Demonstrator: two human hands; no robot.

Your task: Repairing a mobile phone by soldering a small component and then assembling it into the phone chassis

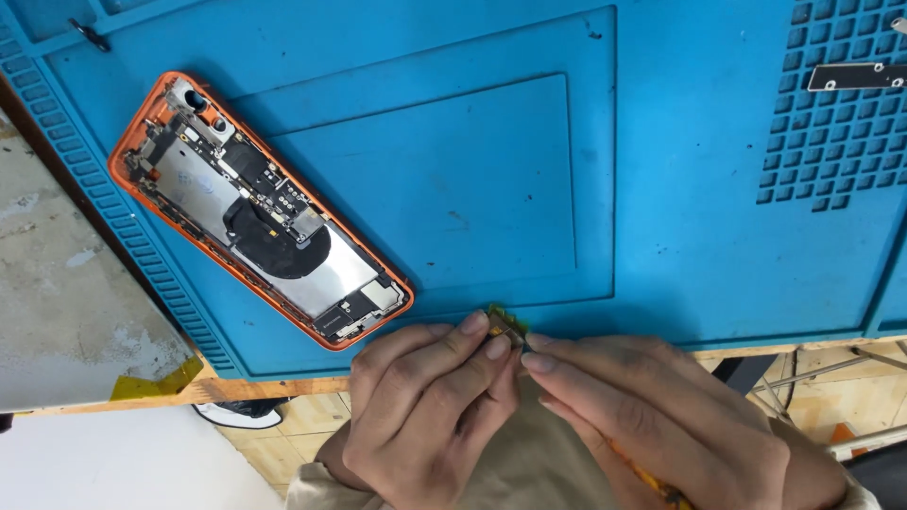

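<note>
Green part (505, 324) between both hands (515, 406)

1. The blue rubbery work mat (661, 189) looks matt, with moulded ridges and a grid of small pockets.
2. The opened phone with the orange plastic frame (260, 212) shows bright, brushed metal plates and dark, glossy parts inside.
3. The small green-and-gold component (504, 324) looks metallic and shiny.
4. The pale wooden table edge (283, 385) appears bare and rough.
5. The flat grey metal bracket (855, 76) has a dull sheen.
</note>
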